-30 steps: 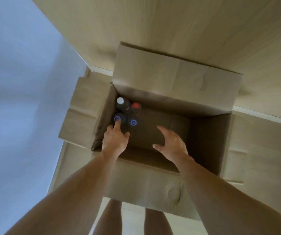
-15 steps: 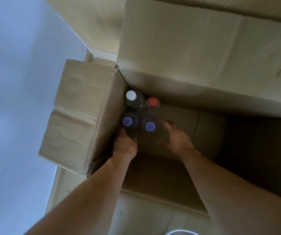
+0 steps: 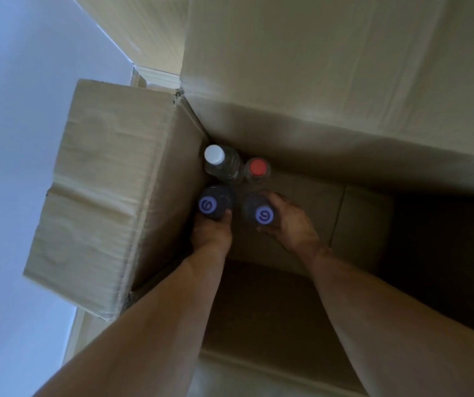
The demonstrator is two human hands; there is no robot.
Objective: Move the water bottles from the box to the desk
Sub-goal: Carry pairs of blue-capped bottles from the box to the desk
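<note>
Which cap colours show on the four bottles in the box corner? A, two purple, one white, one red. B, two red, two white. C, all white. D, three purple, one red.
A: the two nearer bottles have purple caps, one in each hand; behind them stand a white-capped bottle and a red-capped bottle.

There is a single view, from a camera worn on the person's head, looking almost straight down into an open cardboard box (image 3: 121, 196) from close above. Both forearms run up from the near edge toward the middle of the picture, so the lens sits just behind and above them. The box's left flap and far flap fill much of the frame (the wide angle bends their edges), a pale wall (image 3: 15, 138) takes the left side, and the bottles (image 3: 218, 181) stand near the centre, in the far left corner of the box.
</note>
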